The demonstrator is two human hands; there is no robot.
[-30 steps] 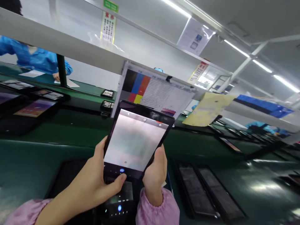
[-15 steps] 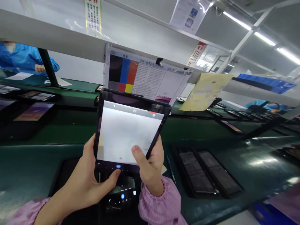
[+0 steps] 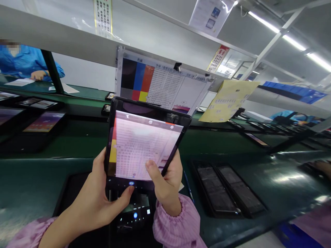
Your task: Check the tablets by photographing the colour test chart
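In the head view, the left hand (image 3: 94,203) and the right hand (image 3: 167,187) together hold a tablet (image 3: 144,148) tilted up above the desk (image 3: 28,193). The left hand grips the lower left edge, its thumb reaching to the bottom of the display, just below a blue icon. The right hand wraps the right edge, with its thumb lying over the lower right part of the lit picture. That picture shows rows of print, with red and yellow patches along its left side.

Behind the tablet's upper edge hangs a printed chart (image 3: 165,82) with black, blue, red and yellow blocks and columns of fine text; a yellow sheet (image 3: 229,101) hangs to its right. Beneath the hands lies a dark device (image 3: 136,224) with small lit icons, partly covered by the forearms. A blue pen (image 3: 188,186) lies just right of the right hand, and beyond it two dark-screened devices (image 3: 217,189) lie side by side. At far left, a co-worker in a blue sleeve (image 3: 28,62) rests a hand near white paper (image 3: 19,82).
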